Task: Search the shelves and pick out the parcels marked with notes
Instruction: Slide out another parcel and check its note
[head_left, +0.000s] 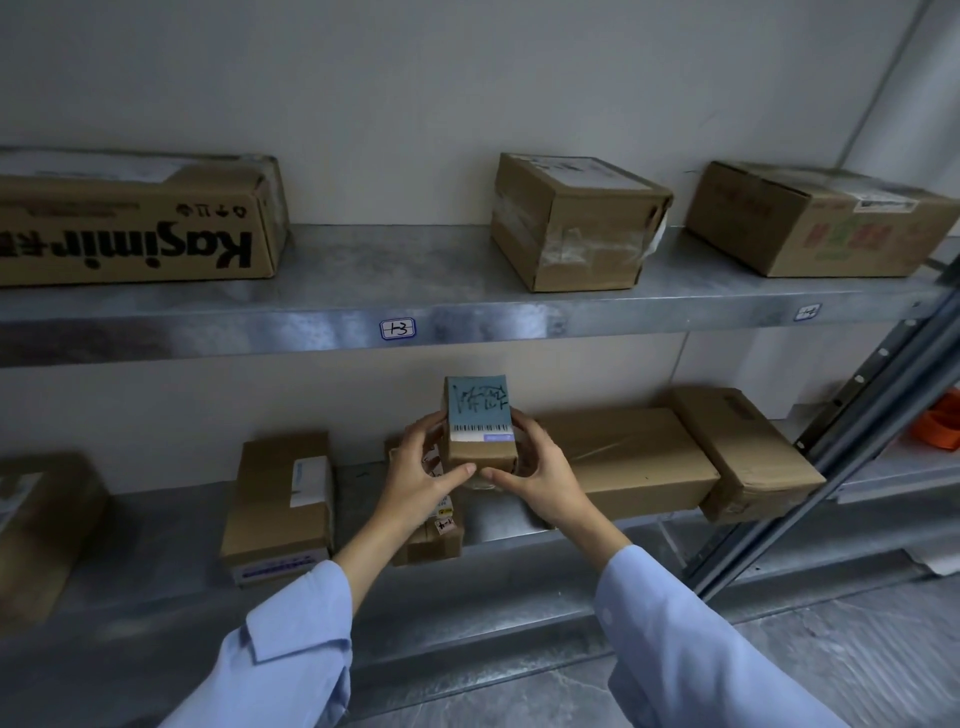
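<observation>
A small cardboard parcel (480, 423) is held up in front of the lower shelf (519, 519). Its top face carries a blue label with black handwriting and a barcode strip. My left hand (423, 475) grips its left side and underside. My right hand (535, 473) grips its right side, thumbs nearly meeting beneath the parcel. Behind my left hand lies another small parcel (439, 535) with stickers, partly hidden. Both forearms wear light blue sleeves.
The upper shelf (363, 301) holds a long printed box (130, 223), a taped box (576, 223) and another box (815, 218). On the lower shelf sit a labelled box (280, 509), a dim box (36, 530) and two flat boxes (639, 462). A slanted metal upright (852, 452) stands right.
</observation>
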